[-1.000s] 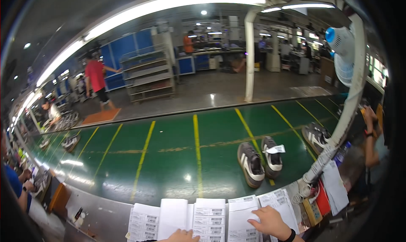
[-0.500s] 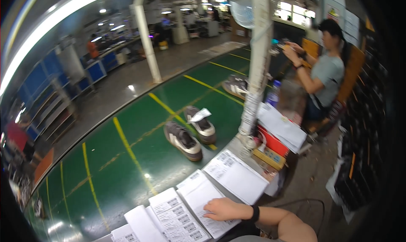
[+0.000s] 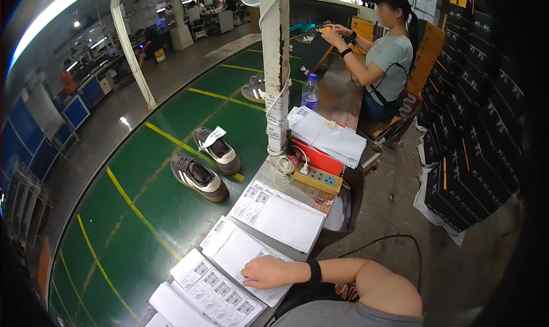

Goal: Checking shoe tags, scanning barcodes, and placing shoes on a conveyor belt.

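My right hand [image 3: 267, 271] rests on a stack of white printed label sheets [image 3: 231, 244], its fingers curled and pressed together at the sheet. Anything between the fingertips is hidden. A black band circles that wrist. On the near side lies another stack of label sheets [image 3: 214, 290] with rows of barcodes. Beyond my hand sits a third stack of sheets [image 3: 286, 218], mostly blank on top. My left hand is out of view. A pair of grey shoes with white stripes, one shoe [image 3: 197, 177] beside the other shoe [image 3: 217, 150], stands on the green belt [image 3: 143, 224].
A white post [image 3: 274, 58] rises beside the belt. At its foot are a power strip [image 3: 318, 179], a red box [image 3: 317, 155] under papers and a bottle [image 3: 310, 92]. A co-worker [image 3: 383, 58] sits further along. Black boxes [image 3: 474, 167] are stacked at right.
The view has turned to the right, so the belt, shoes and post appear further left. My right hand stays on the same stack of sheets.
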`<state>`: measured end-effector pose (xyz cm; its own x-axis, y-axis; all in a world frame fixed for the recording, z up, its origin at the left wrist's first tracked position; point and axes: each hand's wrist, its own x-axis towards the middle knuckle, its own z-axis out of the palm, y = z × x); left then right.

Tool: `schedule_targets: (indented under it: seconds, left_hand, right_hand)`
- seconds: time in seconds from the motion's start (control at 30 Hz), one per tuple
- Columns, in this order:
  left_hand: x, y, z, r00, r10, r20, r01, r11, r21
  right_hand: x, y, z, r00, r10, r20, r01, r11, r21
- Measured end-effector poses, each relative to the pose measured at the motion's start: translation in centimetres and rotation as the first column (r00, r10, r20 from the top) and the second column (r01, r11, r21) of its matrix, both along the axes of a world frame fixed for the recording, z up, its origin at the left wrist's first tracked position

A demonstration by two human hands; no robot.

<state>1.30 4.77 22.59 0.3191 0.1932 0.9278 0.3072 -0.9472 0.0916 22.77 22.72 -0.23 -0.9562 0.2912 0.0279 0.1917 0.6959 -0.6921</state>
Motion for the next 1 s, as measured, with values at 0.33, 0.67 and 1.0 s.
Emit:
schedule_targets:
  seconds: [0.33,0.67,1.0]
  left_hand:
    - [0.4,0.3,1.0,0.958,-0.272,0.091,0.286,0.933,-0.218]
    - [1.3,0.9,2.8,0.840,-0.525,0.138,0.538,0.772,-0.339]
    - [-1.0,-1.8,-1.2,0.948,0.096,0.304,0.216,0.509,-0.833]
  right_hand:
    - [-0.6,0.2,0.3,1.000,0.006,0.029,-0.006,1.000,-0.009]
    - [0.9,-0.4,0.6,0.999,-0.005,0.053,0.007,1.000,-0.027]
    - [0.9,0.5,0.5,0.995,0.087,-0.053,-0.087,0.996,-0.001]
